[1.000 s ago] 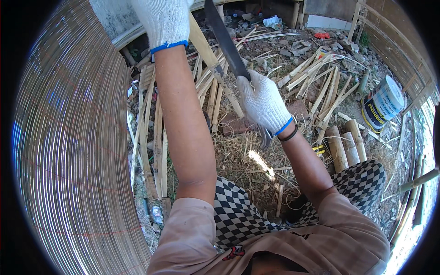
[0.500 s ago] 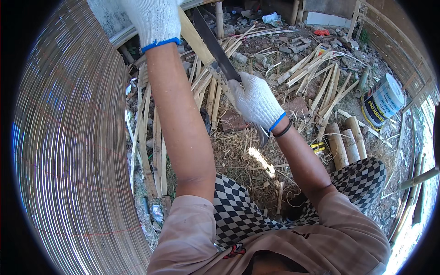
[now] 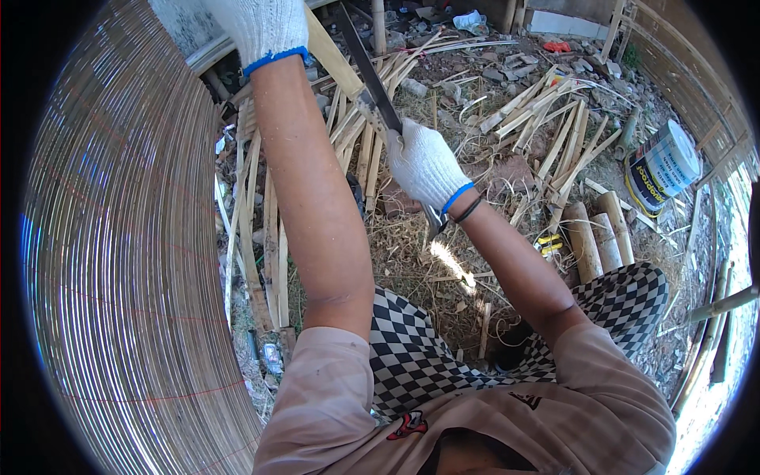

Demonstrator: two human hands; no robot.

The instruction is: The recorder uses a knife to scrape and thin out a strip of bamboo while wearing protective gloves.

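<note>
Right now: right hand (image 3: 427,165) wrapped round machete (image 3: 370,71), blade alongside bamboo strip (image 3: 333,51); left hand (image 3: 265,30) (fingers cropped), can't tell.

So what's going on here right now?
A seated or squatting person in white gloves is handling a bamboo strip and a long dark blade. The right hand grips the blade, which points away beside the strip; whether its edge touches is unclear. The left hand is at the strip's far end, fingers out of view. Split strips lie on the ground ahead, with a bucket to the right.
</note>
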